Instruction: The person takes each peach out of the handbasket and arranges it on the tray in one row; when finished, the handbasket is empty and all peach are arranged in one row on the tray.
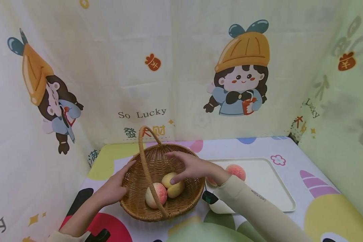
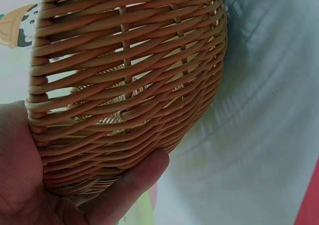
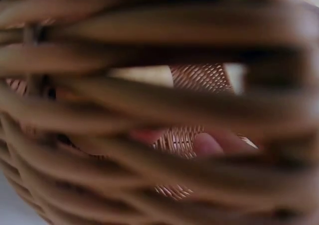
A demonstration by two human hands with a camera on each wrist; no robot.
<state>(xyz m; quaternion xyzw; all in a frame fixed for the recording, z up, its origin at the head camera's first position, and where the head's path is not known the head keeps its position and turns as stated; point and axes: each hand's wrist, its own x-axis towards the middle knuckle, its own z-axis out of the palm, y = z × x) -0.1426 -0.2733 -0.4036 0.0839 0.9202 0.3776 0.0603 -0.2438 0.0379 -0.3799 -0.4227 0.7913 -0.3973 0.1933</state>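
Note:
A round brown wicker basket [image 1: 133,201] with a tall hoop handle [image 1: 144,161] stands on the table. Inside lie a pink-and-white peach [image 1: 151,196] and yellow fruit [image 1: 176,191], side by side. At the basket's left side, my left hand [image 1: 113,188] touches the rim with its fingertips. In the left wrist view, the thumb [image 2: 134,185] lies along the outer weave. Over the basket, my right hand [image 1: 190,166] reaches in from the right with fingers spread, its thumb overlapping the yellow fruit. Basket weave [image 3: 149,100] hides most of that hand in the right wrist view.
A white tray [image 1: 263,188] lies right of the basket, partly under the right forearm. It bears a pink peach [image 1: 236,171] and another peach [image 1: 211,181] half hidden by the wrist. Printed cloth walls [image 1: 187,84] enclose the table at the back and sides.

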